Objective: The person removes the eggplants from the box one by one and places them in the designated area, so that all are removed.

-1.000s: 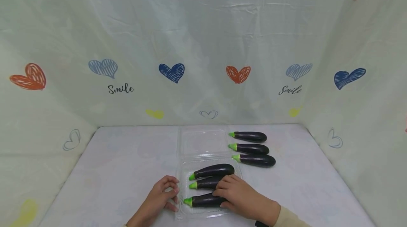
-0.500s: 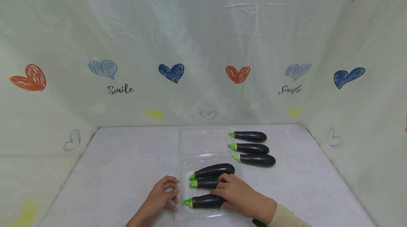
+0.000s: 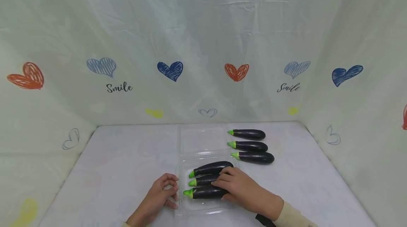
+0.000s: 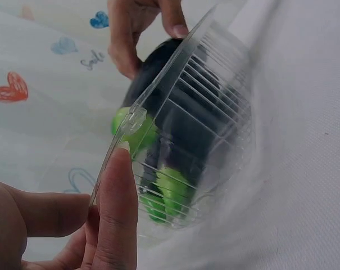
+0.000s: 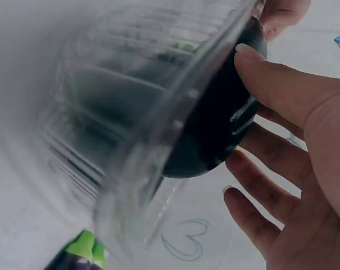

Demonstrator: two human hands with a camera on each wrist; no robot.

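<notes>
A clear plastic clamshell container (image 3: pixel 200 207) lies unfolded on the table, three dark eggplants side by side in its near half. My left hand (image 3: pixel 156 196) pinches the container's left rim between thumb and finger, as the left wrist view shows. The nearest eggplant (image 3: pixel 206 192) has its green stem to the left, and my right hand (image 3: pixel 246 191) grips its rounded right end. Behind it sit the middle eggplant (image 3: pixel 205 180) and the far eggplant (image 3: pixel 211 168), their right ends partly covered by my right fingers. In the right wrist view my thumb presses a dark eggplant's side (image 5: pixel 214 126).
Three more eggplants lie on the table to the right of the container: a back one (image 3: pixel 249 134), a centre one (image 3: pixel 249 146) and a front one (image 3: pixel 255 157). The container's lid half (image 3: pixel 203 141) lies flat behind. A heart-printed curtain (image 3: pixel 203 36) surrounds the table (image 3: pixel 127 156).
My right hand has shifted the nearest eggplant backward, closing the gap to the middle one. The left hand keeps its place at the rim. The head view has tilted slightly.
</notes>
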